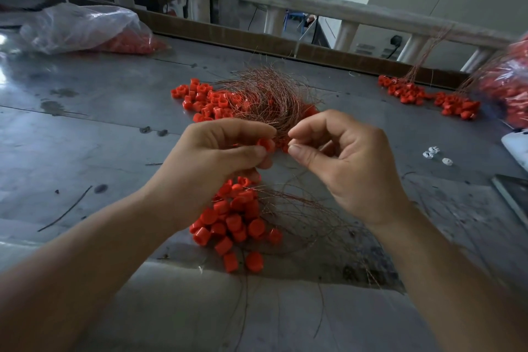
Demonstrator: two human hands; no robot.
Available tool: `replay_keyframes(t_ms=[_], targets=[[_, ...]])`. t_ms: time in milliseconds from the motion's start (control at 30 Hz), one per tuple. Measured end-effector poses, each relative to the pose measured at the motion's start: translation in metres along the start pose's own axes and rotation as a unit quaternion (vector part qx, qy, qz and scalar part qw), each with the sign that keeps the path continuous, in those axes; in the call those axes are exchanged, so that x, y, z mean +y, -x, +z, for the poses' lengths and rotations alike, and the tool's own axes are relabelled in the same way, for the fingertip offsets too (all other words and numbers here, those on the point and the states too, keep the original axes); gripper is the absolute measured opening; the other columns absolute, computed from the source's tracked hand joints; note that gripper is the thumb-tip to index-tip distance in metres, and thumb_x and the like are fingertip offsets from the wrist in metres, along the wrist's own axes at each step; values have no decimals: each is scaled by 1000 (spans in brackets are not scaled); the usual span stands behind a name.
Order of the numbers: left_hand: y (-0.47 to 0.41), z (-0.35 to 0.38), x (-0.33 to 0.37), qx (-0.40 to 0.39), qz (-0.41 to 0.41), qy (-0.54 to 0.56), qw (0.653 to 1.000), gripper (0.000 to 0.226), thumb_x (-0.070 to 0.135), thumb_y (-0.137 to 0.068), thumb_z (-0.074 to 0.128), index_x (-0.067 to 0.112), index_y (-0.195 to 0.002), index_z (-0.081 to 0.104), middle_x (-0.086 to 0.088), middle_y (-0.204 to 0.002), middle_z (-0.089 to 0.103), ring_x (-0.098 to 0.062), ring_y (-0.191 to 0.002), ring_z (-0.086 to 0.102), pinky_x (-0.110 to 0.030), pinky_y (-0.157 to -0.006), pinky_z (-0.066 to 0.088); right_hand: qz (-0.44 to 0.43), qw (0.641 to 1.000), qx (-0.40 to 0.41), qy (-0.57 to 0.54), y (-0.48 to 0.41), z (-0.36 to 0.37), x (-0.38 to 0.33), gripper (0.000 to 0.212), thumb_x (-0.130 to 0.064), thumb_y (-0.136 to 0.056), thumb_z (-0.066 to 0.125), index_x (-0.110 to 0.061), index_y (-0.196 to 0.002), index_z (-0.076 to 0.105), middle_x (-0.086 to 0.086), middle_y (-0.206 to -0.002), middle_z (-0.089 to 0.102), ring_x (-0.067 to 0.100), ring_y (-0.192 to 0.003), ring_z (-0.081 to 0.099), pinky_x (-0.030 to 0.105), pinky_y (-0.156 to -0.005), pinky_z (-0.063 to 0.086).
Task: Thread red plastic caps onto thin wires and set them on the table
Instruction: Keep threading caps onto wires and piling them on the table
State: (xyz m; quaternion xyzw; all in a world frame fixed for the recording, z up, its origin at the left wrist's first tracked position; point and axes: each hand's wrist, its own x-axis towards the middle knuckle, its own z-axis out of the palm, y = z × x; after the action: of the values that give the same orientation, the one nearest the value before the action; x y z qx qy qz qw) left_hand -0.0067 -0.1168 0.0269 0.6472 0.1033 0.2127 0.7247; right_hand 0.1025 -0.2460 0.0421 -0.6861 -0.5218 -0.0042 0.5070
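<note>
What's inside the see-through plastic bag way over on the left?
Red caps show through the clear bag near its lower right side. The crumpled, shiny plastic hides the rest, so how full it is cannot be seen.

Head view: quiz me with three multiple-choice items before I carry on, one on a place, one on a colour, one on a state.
1. Where are the small white pieces?
A) in a bag
B) on the table, right of the right hand
C) on the railing

2. What colour is the wire bundle?
A) green
B) white
C) copper-brown

3. The red cap at the left hand is:
A) pinched in its fingers, off the table
B) lying loose in a pile
C) sealed in a bag

Key: B, they sit on bare tabletop beyond that hand; C, the strands look coppery; A, thumb and fingers close round it above the table.
</note>
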Motion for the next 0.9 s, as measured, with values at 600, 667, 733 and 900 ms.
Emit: replay_keyframes(t_ms=[600, 667, 733, 900], targets=[[0, 0, 0, -35, 33, -7, 999, 31, 15, -51, 69, 22, -81, 75, 1, -81, 73, -11, -78, 69, -16, -67, 53, -3, 999, 4, -34, 0, 2, -4, 30, 0, -73, 70, -27, -77, 57, -11, -71, 62, 0, -66, 59, 7, -57, 41], [0, 0, 0, -40, 32, -4, 999, 34, 18, -49, 70, 22, -82, 75, 0, -82, 73, -13, -80, 69, -18, -69, 54, 4, 999, -2, -35, 0, 2, -4, 32, 1, -73, 71, -26, -76, 56, -10, -70, 61, 0, -65, 58, 7, -57, 41], [1, 0, 1, -43, 30, -5, 999, 34, 16, -50, 69, 23, -82, 75, 0, -82, 73, -12, -80, 69, -17, -69, 53, 9, 999, -4, -34, 0, 2, -3, 32, 2, -73, 71, -26, -75, 56, -10, -70, 61, -1, -64, 58, 7, -57, 41], [1, -1, 1, -51, 21, -4, 998, 33, 13, -52, 67, 24, -82, 76, 2, -80, 73, -8, -77, 68, -16, -67, 53, 13, 999, -9, -28, 0, 1, -3, 34, 2, -73, 72, -28, -75, 56, -10, -70, 61, -2, -64, 57, 7, -56, 41]])
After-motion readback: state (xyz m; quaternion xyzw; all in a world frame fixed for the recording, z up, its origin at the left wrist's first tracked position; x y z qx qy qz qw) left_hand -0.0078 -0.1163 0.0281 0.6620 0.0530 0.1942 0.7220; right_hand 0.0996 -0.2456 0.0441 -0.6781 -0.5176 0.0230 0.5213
